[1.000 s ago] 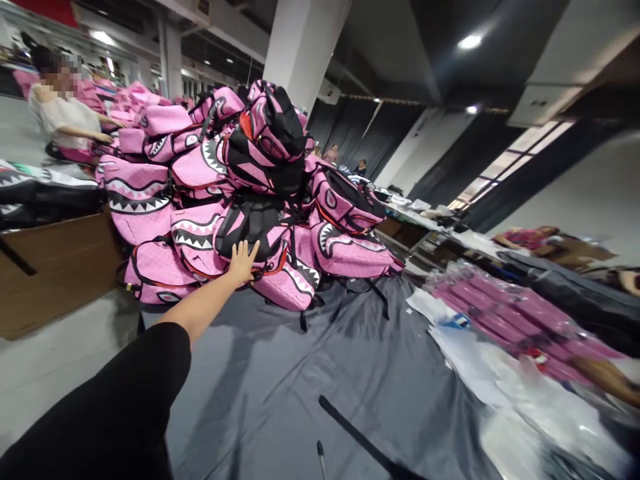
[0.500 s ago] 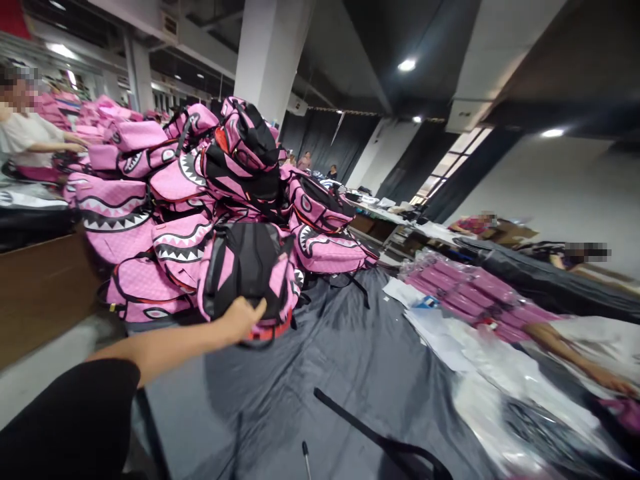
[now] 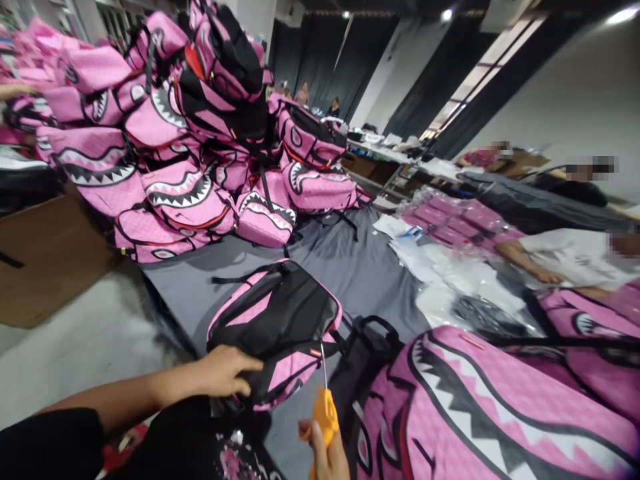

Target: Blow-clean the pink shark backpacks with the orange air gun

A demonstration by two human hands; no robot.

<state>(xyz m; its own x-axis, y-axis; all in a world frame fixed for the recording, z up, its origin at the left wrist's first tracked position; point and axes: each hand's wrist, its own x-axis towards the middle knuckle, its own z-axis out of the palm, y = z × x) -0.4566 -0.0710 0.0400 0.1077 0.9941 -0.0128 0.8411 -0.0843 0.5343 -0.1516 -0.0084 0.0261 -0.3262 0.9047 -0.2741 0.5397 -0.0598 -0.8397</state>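
1. The left hand [image 3: 227, 371] grips the near edge of a pink-and-black backpack [image 3: 280, 330], fingers curled over it.
2. The backpack lies on the grey cloth [image 3: 350, 267], at 1 o'clock from the left fingers.
3. The right hand [image 3: 327, 457], partly cut off, seems closed around an orange-handled tool [image 3: 324, 413], its thin blade pointing to 12 o'clock at the backpack.

Backpack [image 3: 280, 330] before backpack pile [image 3: 190, 133], on table [image 3: 350, 267]
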